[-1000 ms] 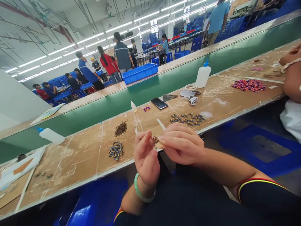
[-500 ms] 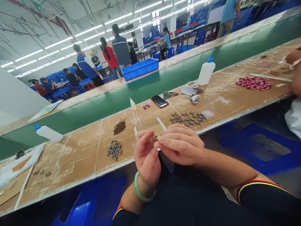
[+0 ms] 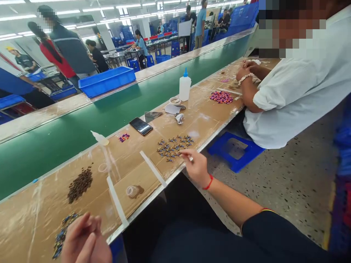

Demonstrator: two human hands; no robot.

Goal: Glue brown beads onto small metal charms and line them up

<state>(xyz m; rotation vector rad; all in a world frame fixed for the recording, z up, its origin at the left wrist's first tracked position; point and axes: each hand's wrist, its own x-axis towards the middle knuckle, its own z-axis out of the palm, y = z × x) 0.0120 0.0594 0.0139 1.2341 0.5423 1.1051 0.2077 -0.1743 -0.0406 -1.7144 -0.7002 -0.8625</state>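
Observation:
My left hand (image 3: 83, 241) hangs at the bottom left just above a heap of blue and gold beads (image 3: 64, 230), its fingers loosely curled and its wrist out of view. My right hand (image 3: 196, 168), with a red string at the wrist, rests at the cardboard-covered bench's front edge (image 3: 175, 171). Its finger and thumb pinch something small and pale, next to rows of small blue-and-gold beaded pieces (image 3: 172, 147). A heap of dark brown beads (image 3: 80, 185) lies between the hands, further back.
A co-worker in a white shirt (image 3: 290, 95) works at the same bench on the right, near a pink-and-orange pile (image 3: 221, 97). A glue bottle (image 3: 184, 86), phone (image 3: 140, 126) and tape roll (image 3: 134, 191) stand on the bench. A green conveyor (image 3: 82, 146) runs behind it.
My view has swung right. My hands have come apart: the left has dropped toward the blue heap, and the right has moved out to the beaded rows.

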